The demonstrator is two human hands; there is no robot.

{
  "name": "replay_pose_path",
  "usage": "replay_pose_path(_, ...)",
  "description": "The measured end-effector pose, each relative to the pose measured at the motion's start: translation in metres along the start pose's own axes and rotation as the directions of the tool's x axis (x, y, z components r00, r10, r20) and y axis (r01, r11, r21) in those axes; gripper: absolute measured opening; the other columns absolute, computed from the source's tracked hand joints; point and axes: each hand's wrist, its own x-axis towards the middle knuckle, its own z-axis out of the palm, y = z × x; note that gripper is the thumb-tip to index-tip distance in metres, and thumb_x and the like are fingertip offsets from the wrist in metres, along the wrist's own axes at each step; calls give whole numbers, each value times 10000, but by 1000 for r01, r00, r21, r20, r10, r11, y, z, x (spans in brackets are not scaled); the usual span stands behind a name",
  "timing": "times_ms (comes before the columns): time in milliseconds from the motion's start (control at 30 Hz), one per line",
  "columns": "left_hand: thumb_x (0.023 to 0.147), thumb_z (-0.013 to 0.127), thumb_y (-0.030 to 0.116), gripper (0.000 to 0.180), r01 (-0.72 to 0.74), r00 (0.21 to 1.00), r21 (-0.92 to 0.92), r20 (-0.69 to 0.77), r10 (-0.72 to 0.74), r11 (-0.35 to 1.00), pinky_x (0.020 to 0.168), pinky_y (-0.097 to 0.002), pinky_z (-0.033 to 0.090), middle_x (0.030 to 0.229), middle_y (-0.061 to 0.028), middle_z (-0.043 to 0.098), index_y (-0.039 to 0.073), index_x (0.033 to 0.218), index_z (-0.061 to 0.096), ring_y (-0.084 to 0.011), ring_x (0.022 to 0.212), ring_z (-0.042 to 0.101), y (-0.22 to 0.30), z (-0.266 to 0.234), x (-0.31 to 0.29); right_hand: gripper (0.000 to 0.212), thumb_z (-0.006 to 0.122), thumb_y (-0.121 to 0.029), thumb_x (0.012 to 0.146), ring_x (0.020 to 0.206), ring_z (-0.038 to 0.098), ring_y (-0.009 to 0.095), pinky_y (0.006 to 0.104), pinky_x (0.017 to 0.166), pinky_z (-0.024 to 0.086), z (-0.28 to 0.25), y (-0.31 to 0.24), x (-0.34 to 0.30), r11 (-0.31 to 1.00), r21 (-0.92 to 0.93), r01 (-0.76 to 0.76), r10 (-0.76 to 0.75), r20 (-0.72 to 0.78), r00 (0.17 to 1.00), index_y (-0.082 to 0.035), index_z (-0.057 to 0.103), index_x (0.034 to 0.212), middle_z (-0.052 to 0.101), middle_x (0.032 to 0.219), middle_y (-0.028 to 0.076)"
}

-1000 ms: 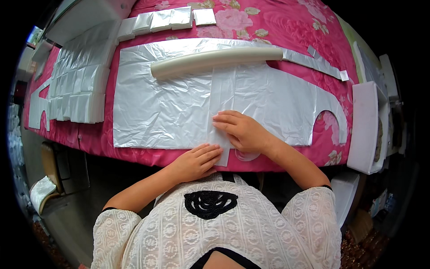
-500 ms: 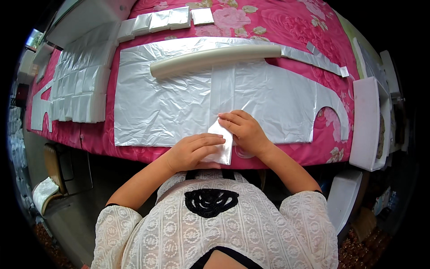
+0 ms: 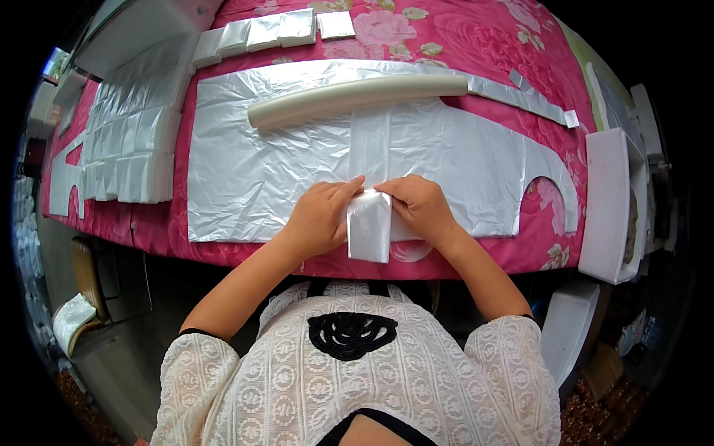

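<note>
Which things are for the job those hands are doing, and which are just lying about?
Seem to belong:
Shiny folded flap, between the left grip and right grip
Silvery sheet under it
Pale tube lying on the sheet
Probably the stacked packets on the left: similar shiny look

Seem just lying about:
Chair on the left
White box on the right

A glossy folded strip [image 3: 370, 229] crosses the edge of a silvery sheet [image 3: 260, 171].

The person's top [image 3: 312, 390] is cream lace — round motifs [image 3: 283, 380], short black-edged sleeves [image 3: 512, 353], black neckline trim [image 3: 366, 412]. A black openwork patch [image 3: 352, 325] marks its front.
</note>
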Motion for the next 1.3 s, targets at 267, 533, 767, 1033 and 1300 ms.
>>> replay_pose_path(267, 870, 524, 155, 494, 181, 937, -257, -248, -246, 949, 940, -401, 397, 1262, -225, 468, -30, 1302, 371, -354, 1109, 500, 2, 1, 17, 257, 583, -227, 858, 518, 574, 90, 221, 495, 416, -16, 2, 52, 536, 241, -809, 684, 438, 583, 6, 650, 772, 598, 604, 36)
replay_pose_path(533, 845, 517, 386, 765, 97, 991, 333, 53, -122, 938, 1109, -447, 100, 1469, -204, 169, -47, 1391, 202, -326, 1376, 133, 13, 35, 12, 201, 625, -188, 797, 514, 605, 138, 265, 521, 477, -12, 9, 52, 563, 223, -796, 680, 421, 600, 10, 633, 765, 612, 602, 74)
replay_pose_path(767, 811, 566, 358, 738, 89, 994, 335, 30, -105, 938, 1088, -429, 183, 1431, -203, 271, -52, 1358, 288, -328, 1342, 238, 10, 29, 14, 512, 720, -212, 695, 1053, 548, 269, 374, 875, 439, -1, -2, 25, 888, -460, -6, -65, -139, 988, -25, 548, 1140, 578, 1134, 160)
replay_pose_path(1033, 708, 650, 266, 746, 74, 995, 314, -86, -49, 947, 969, -433, 328, 1359, -208, 376, -67, 1306, 353, -336, 1215, 392, 6, 25, 26, 440, 632, -110, 753, 1169, 472, 275, 388, 1023, 345, -17, 27, 41, 956, -206, 209, -170, 191, 967, -25, 542, 1175, 519, 1252, 117)
replay_pose_path(1300, 643, 623, 33, 519, -43, 995, 509, -55, 82, 860, 859, -359, 450, 1186, -195, 547, -68, 1142, 518, -309, 1035, 540, -8, 24, 43, 384, 564, 54, 694, 1075, 538, 279, 366, 948, 418, -13, 38, 47, 974, -130, 187, -171, 128, 977, -26, 608, 1067, 596, 1130, 113)
